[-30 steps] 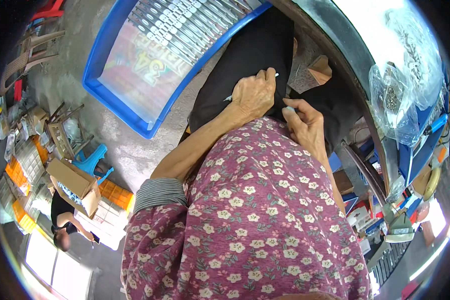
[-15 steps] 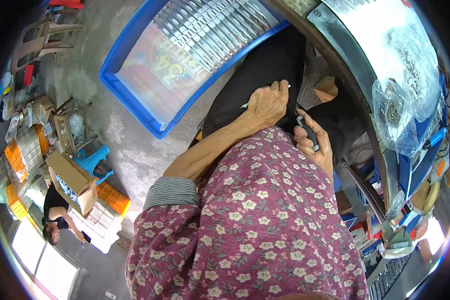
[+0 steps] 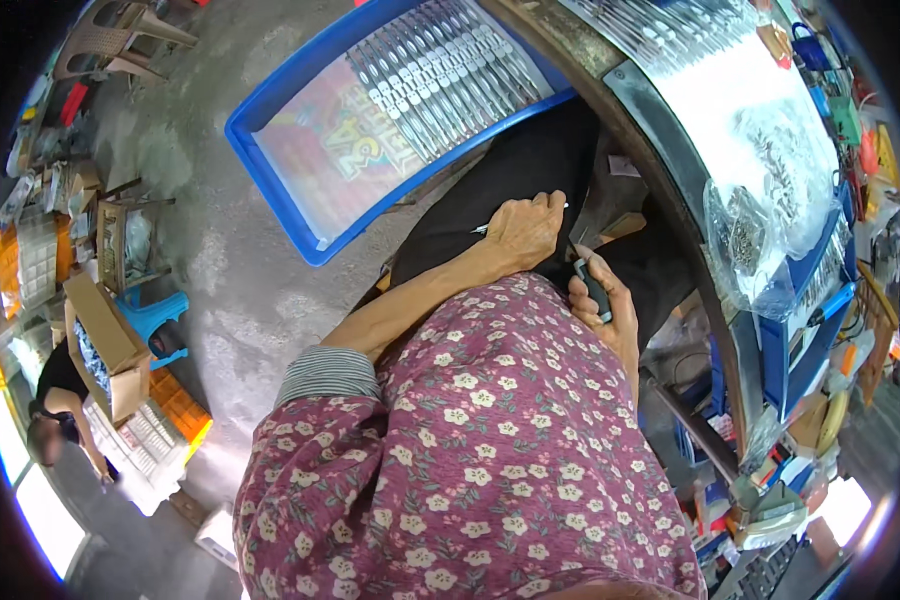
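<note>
My left hand (image 3: 526,236) is closed over a slim silver metal piece (image 3: 481,229), whose ends poke out on both sides of the fist above my dark trousers. Most of that piece is hidden by the fingers. Just right of it, my right hand (image 3: 618,305) wraps round a short tool with a dark handle (image 3: 592,290); its thin tip points up toward the left hand. Beyond the left hand lies a blue tray (image 3: 270,205), holding a row of slender silver metal pieces (image 3: 440,85) on a printed sheet.
At the right runs a workbench (image 3: 660,120) with more silver pieces and clear plastic bags of small metal parts (image 3: 745,245). To the left, a person (image 3: 65,400) is beside a cardboard box (image 3: 110,340), near a blue stool (image 3: 155,318) and orange crates (image 3: 180,400).
The view has shifted, so the tray and bench sit differently in it. Both hands keep their grips and stay close together over my lap.
</note>
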Demonstrator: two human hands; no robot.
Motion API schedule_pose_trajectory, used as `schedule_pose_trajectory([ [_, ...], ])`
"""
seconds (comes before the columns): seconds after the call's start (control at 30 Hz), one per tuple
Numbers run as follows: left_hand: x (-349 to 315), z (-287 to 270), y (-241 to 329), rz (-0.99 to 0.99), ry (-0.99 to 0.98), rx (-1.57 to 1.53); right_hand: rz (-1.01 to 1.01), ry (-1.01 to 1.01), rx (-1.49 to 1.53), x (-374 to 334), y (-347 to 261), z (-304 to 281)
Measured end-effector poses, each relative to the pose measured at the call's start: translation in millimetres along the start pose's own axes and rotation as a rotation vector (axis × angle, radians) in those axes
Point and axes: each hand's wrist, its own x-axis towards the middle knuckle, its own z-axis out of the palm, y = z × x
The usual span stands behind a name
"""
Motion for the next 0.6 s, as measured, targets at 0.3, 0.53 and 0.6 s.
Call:
schedule_pose_trajectory([
  [0.3,0.8,-22.1,-9.6,-0.168,-0.018,-0.325,-0.156,0.129,-0.237,-7.0,-1.2,-7.1],
  [0.53,-4.0,-113.4,-41.3,-0.387,0.244,-1.179,-0.136,0.14,-0.464,6.7,-5.5,-5.5],
  [0.6,-9.7,-129.0,-64.7,-0.466,0.339,-1.209,-0.101,0.13,-0.404,7.1,-7.4,-3.1],
])
